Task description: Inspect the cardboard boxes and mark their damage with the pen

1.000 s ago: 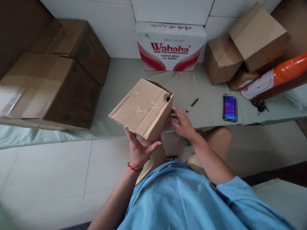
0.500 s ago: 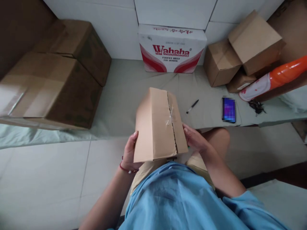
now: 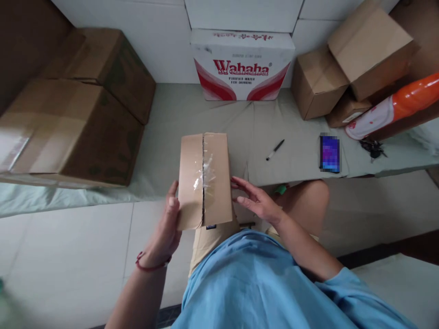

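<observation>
A small cardboard box point(image 3: 218, 201) is in front of my body, over the bench's front edge. Its top shows a dark seam between two flaps, with crumpled clear tape point(image 3: 202, 176) across the middle. My left hand point(image 3: 168, 219) holds the box's left side, thumb near the top edge, and a red bracelet circles that wrist. At the right side, my right hand point(image 3: 258, 201) has its fingers stretched out and parted. Its fingertips are at the box's side; whether they touch is unclear. The box's underside is hidden.
On the cloth-covered bench point(image 3: 164, 141) lie a pen point(image 3: 275, 150), a phone point(image 3: 329, 154) and keys point(image 3: 372, 148). A Wahaha carton point(image 3: 243, 68) stands at the wall. Large boxes point(image 3: 78, 123) are at left; smaller boxes point(image 3: 320, 82) and an orange-and-white roll point(image 3: 394, 109) at right.
The box has moved left and turned, so its taped seam now faces up and runs nearly straight away from me. My right hand's fingers have spread and its grip has loosened.
</observation>
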Demonstrator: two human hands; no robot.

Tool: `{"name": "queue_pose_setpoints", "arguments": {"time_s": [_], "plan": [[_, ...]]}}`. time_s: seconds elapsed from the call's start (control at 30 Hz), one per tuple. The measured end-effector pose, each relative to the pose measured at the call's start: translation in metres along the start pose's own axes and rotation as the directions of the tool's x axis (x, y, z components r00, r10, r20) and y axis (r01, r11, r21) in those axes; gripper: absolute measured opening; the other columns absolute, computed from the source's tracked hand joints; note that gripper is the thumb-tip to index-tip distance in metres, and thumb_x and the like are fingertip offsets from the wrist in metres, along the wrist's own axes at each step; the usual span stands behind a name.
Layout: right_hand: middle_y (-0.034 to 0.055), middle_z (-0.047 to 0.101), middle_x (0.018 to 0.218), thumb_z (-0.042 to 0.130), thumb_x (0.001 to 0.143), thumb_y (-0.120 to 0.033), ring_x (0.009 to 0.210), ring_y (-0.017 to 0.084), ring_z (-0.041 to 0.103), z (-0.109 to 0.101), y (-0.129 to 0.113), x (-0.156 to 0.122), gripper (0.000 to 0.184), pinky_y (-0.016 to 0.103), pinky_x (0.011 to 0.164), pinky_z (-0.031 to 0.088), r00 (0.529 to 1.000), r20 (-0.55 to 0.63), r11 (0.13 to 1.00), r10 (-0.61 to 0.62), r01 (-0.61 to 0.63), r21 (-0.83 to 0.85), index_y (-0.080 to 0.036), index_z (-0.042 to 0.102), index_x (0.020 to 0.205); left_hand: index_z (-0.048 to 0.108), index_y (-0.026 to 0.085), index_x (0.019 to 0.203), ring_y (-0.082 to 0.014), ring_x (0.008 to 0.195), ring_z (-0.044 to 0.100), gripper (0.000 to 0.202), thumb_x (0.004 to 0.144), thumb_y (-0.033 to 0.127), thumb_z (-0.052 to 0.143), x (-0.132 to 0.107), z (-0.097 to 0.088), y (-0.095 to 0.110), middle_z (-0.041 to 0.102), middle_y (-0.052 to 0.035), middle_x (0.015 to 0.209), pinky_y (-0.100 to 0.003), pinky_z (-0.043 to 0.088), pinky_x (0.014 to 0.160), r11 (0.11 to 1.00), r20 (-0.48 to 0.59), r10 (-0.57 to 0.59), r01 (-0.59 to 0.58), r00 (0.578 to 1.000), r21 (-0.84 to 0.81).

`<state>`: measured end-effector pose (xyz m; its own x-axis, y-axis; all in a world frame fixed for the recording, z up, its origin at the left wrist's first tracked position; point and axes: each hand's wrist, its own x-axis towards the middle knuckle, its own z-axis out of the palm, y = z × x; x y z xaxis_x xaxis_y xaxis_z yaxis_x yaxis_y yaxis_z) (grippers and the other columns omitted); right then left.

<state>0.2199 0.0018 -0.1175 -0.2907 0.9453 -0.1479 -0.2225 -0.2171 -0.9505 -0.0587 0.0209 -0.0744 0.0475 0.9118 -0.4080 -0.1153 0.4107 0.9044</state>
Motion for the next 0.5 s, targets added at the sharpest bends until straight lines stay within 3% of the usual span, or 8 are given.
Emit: {"name": "queue_pose_setpoints", "arguments": {"time_s": [0.1, 0.23, 0.33, 0.4, 0.5], "plan": [[0.0069, 0.046, 0.176, 0.081, 0.097, -0.059, 0.160, 0.027, 0.049, 0.000, 0.010, 0.001, 0.067, 0.046, 0.123, 0.056, 0.999, 0.019, 0.998, -0.029, 0.030, -0.054, -0.040, 0.062, 0.159, 0.074, 0.032, 0.145, -0.0387, 0.159, 0.054, 0.084, 0.075, 0.078, 0.090, -0.018, -0.004, -0.011, 0.075, -0.0071, 0.149, -0.045, 0.053, 0.128, 0.981, 0.018, -0.153, 0.154, 0.988, -0.116], [0.0071, 0.050, 0.173, 0.078, 0.099, -0.060, 0.160, 0.027, 0.051, -0.001, 0.011, 0.000, 0.062, 0.048, 0.128, 0.051, 0.998, 0.035, 0.992, -0.044, 0.048, -0.116, -0.040, 0.065, 0.157, 0.085, 0.027, 0.105, -0.0436, 0.137, 0.072, 0.069, 0.055, 0.071, 0.101, -0.031, 0.000, -0.032, 0.086, -0.0096, 0.115, -0.049, 0.065, 0.115, 0.889, 0.068, -0.380, 0.385, 0.923, -0.247], [0.0079, 0.055, 0.169, 0.075, 0.101, -0.060, 0.160, 0.027, 0.052, -0.002, 0.003, 0.002, 0.058, 0.050, 0.132, 0.047, 0.995, 0.062, 0.975, -0.075, 0.086, -0.206, -0.037, 0.067, 0.155, 0.084, 0.025, 0.093, -0.0425, 0.119, 0.081, 0.059, 0.051, 0.061, 0.103, -0.032, 0.006, -0.036, 0.087, -0.0091, 0.106, -0.047, 0.071, 0.101, 0.866, 0.067, -0.405, 0.407, 0.912, -0.291], [0.0084, 0.057, 0.167, 0.073, 0.103, -0.059, 0.157, 0.027, 0.055, -0.008, -0.005, 0.008, 0.055, 0.047, 0.127, 0.053, 0.992, 0.077, 0.954, -0.097, 0.115, -0.277, -0.036, 0.068, 0.153, 0.083, 0.026, 0.088, -0.0414, 0.113, 0.082, 0.051, 0.049, 0.054, 0.101, -0.029, 0.009, -0.027, 0.087, -0.0069, 0.098, -0.044, 0.074, 0.090, 0.875, -0.026, -0.406, 0.380, 0.914, -0.300], [0.0106, 0.061, 0.162, 0.070, 0.104, -0.054, 0.148, 0.026, 0.062, -0.032, -0.013, 0.029, 0.048, 0.044, 0.115, 0.061, 0.977, 0.003, 0.868, -0.211, 0.189, -0.460, -0.032, 0.071, 0.147, 0.083, 0.033, 0.088, -0.0419, 0.128, 0.077, 0.038, 0.055, 0.049, 0.093, -0.017, 0.010, 0.007, 0.086, -0.0018, 0.100, -0.044, 0.076, 0.082, 0.917, -0.163, -0.325, 0.269, 0.932, -0.293]]}}
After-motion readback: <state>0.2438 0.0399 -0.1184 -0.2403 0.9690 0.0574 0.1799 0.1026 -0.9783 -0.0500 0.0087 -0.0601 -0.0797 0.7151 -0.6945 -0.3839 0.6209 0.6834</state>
